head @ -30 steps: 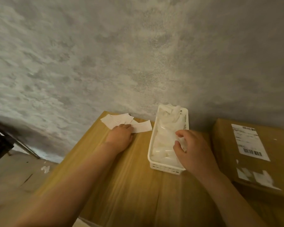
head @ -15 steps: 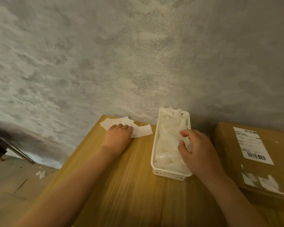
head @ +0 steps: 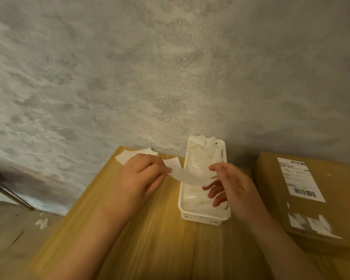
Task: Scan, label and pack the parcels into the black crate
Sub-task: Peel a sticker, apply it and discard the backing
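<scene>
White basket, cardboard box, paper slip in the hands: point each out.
white basket [head: 204, 218], head view, near end wall
cardboard box [head: 271, 178], head view, bare top left of its label
paper slip [head: 187, 175], head view, middle of the strip

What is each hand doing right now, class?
Left hand: pinching one end of the paper slip.
Right hand: holding the slip's other end, lower fingers spread.

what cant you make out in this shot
- Head view: black crate, not in frame.
- Print on the parcel label: too small, blurred.
- Face of the paper slip between left hand and right hand: motion blur.
- White basket contents: pale, heaped, indistinct.
</scene>
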The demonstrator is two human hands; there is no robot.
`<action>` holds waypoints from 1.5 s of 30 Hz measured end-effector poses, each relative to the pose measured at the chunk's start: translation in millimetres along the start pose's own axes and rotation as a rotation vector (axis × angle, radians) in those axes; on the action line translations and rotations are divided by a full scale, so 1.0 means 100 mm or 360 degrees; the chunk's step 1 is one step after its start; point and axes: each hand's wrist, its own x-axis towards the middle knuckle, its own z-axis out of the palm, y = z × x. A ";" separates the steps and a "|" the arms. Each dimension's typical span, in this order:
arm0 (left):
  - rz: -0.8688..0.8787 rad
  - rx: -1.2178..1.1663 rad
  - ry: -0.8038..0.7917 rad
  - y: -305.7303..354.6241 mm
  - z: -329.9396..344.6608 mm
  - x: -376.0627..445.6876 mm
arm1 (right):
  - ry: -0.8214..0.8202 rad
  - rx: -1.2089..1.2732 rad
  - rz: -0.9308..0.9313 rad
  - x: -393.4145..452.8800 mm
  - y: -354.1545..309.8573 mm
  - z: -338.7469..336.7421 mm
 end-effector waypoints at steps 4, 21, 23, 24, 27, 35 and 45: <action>0.0094 -0.0093 0.0106 0.07 0.13 -0.04 | -0.0066 0.0132 0.0126 -0.07 -0.01 -0.06; -0.1155 -0.1356 -0.0333 0.71 0.12 0.06 | 0.0101 0.0354 0.0183 -0.24 0.02 -0.04; -0.1065 -0.1361 -0.0488 0.75 0.08 0.06 | 0.0133 0.0390 0.0160 -0.25 0.02 -0.02; -0.1054 -0.1332 -0.0544 0.78 0.06 0.06 | 0.0139 0.0397 0.0149 -0.26 0.03 -0.01; -0.1102 -0.1292 -0.0566 0.79 0.08 0.07 | 0.0119 0.0372 0.0142 -0.28 0.02 0.01; -0.1144 -0.1441 -0.0624 0.66 0.00 0.10 | 0.0014 0.0390 0.0099 -0.29 -0.02 -0.06; -0.1225 -0.1355 -0.0506 0.66 0.01 0.10 | 0.0068 0.0194 0.0053 -0.32 0.06 -0.10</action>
